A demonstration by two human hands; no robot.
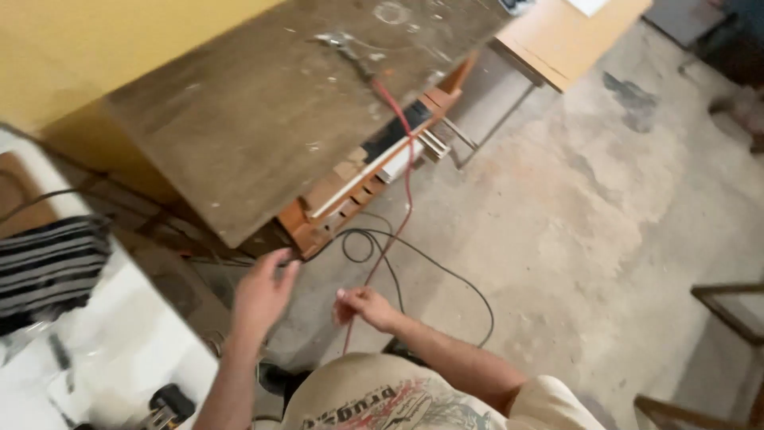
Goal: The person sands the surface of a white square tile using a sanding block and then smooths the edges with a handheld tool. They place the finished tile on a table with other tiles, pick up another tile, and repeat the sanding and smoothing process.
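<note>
Pinching the red wire (395, 209) between the fingers of our right hand (364, 306), we see it run up from that closed grip, across the concrete floor (605, 223), and over the near edge of the worn wooden tabletop (278, 103), where it ends near a small metal tool (341, 41). Below the grip a short length hangs down toward our shirt. Our left hand (263, 293) is raised just beside it, fingers loosely spread and holding nothing, its tips close to the table's lower corner.

A black cable (434, 267) loops on the floor just past our hands, crossing under the red wire and curving off to the right. Under the tabletop's edge sits an orange wooden frame (350, 199) with pale strips laid along it.

The tabletop is scuffed and flecked with pale marks, and it backs onto a yellow wall (95, 48). Beyond it stands a lighter wooden table (557, 40) on thin metal legs. To our left a white surface (119, 334) carries a black-and-white striped cloth (48, 263) and some dark small items we cannot make out.

The floor is grey, stained and patchy, and lies open to the right of the tables; only the corner of a wooden frame (728, 306) breaks in at the right edge.
</note>
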